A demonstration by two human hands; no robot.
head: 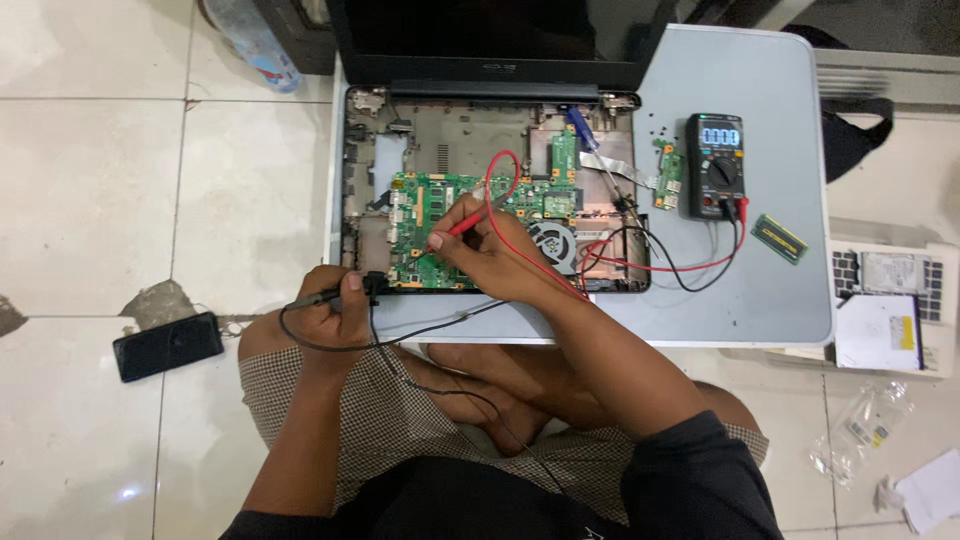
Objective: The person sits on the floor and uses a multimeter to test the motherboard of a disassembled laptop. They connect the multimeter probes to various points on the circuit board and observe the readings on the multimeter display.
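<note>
Over the opened laptop [490, 190] on the low grey counter [760, 300], the person's right hand [490, 245] grips a red test probe [462, 226] like a pen, fingers pinched tight around its shaft. The probe's long axis runs diagonally — tip down and to the left, touching the green circuit board [450, 215], tail rising to the upper right, where its red lead [505, 170] loops up over the board and comes back past the wrist. The left hand [335, 310] sits at the near left corner of the laptop base, fingers closed on a black test probe [325, 297] that lies roughly level, its tip pointing right toward the chassis edge and its black lead [420, 335] trailing across the person's lap.

Both leads run to a black multimeter [714, 165] lying on the counter just right of the laptop, its display lit. A small green board [668, 175] lies between meter and laptop, a memory stick [779, 238] a little further right, and a blue-handled screwdriver [585, 135] rests across the open chassis near the hinge.

The person sits cross-legged on a pale tiled floor [90, 200]. A dark phone [167, 346] lies on the tiles to the left — a plastic bottle [255, 40] stands beyond it, and a keyboard [890, 290] with papers sits to the right.
</note>
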